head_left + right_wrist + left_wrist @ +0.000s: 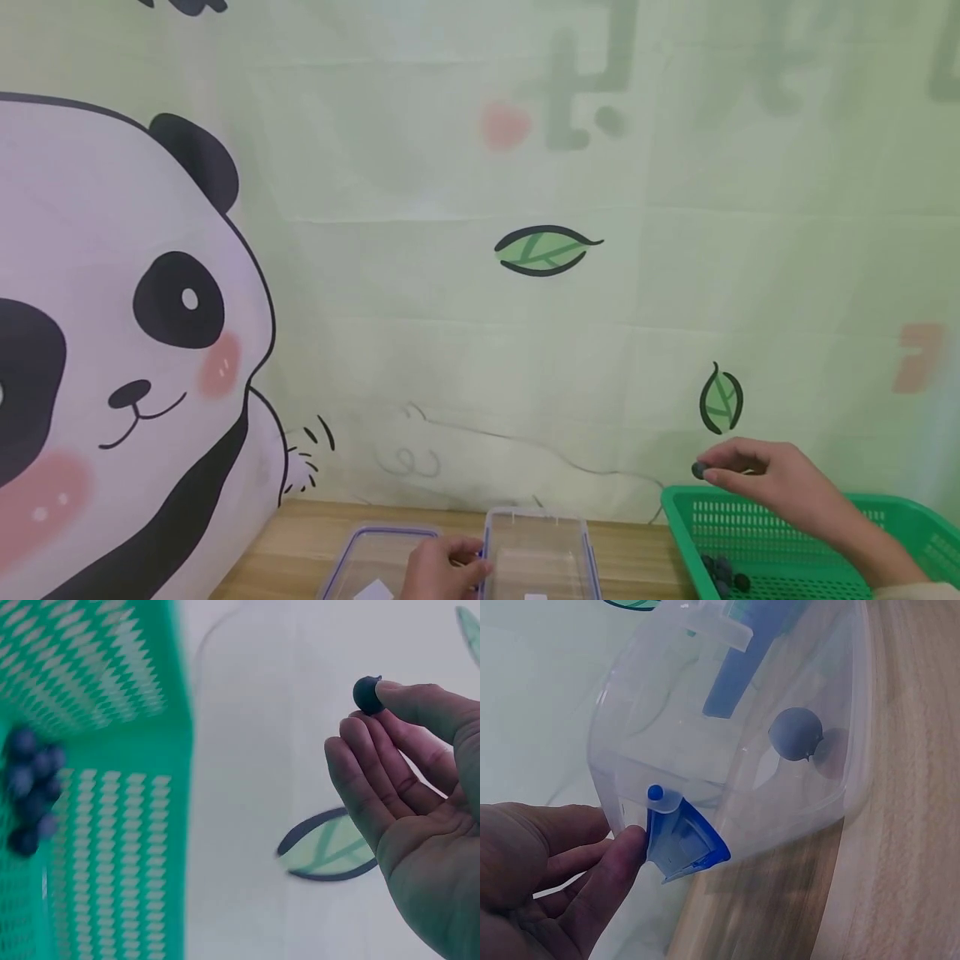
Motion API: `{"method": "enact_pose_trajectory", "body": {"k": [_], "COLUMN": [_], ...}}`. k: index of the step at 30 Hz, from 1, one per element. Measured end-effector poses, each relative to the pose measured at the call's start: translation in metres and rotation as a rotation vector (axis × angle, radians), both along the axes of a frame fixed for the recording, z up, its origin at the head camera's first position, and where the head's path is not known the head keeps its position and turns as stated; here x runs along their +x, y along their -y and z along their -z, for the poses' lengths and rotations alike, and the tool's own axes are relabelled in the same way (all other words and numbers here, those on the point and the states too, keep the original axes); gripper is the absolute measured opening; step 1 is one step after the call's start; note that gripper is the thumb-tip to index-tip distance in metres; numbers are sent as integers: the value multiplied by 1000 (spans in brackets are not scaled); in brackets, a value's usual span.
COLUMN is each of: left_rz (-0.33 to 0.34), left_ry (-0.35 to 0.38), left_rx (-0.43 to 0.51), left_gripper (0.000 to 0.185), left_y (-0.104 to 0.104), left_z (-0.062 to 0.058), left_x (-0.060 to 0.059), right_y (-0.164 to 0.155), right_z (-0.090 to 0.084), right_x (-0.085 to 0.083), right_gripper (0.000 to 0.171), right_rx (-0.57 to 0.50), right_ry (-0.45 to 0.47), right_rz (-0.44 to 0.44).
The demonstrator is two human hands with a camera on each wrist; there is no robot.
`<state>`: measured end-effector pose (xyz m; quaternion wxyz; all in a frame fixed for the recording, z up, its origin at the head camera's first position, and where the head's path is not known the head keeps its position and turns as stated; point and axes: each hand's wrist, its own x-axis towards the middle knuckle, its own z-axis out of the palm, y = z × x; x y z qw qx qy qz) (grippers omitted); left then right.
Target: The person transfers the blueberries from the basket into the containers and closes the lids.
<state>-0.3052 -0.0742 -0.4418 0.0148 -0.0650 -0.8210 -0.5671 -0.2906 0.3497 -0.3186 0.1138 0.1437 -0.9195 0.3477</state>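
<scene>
A dark blueberry (367, 695) is pinched between the thumb and fingertips of my right hand (783, 483), raised above the left part of a green basket (678, 504). In the basket, several more blueberries (722, 573) lie in its left corner. My left hand (442, 571) pinches the rim of a clear plastic box (536, 533) at its left side, beside a blue clip (686, 836). Inside that box, a single blueberry (796, 733) sits on the bottom in the left wrist view.
Left of the box lies a clear lid with a blue seal (390, 533), a white piece (372, 592) on it. Everything stands on a wooden table (637, 554). Behind it hangs a pale green cloth with a printed panda (172, 300) and leaves.
</scene>
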Motion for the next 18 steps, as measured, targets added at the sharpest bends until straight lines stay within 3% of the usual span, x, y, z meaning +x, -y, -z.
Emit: {"method": "enact_pose_trajectory", "body": {"k": [11,18], "left_rz": [-9,-19], "left_ry": [-4,23], "left_rx": [11,-2], "left_gripper": [24,23], "left_y": [-1,-1], "left_z": [-2,-2], "left_x": [2,2], "right_y": [36,66], "right_z": [-19,-14], "right_x": [37,54], "right_gripper": [33,34], "right_rx": [-111,-193], "right_ry": [-41,33], "right_rz": [37,63]}}
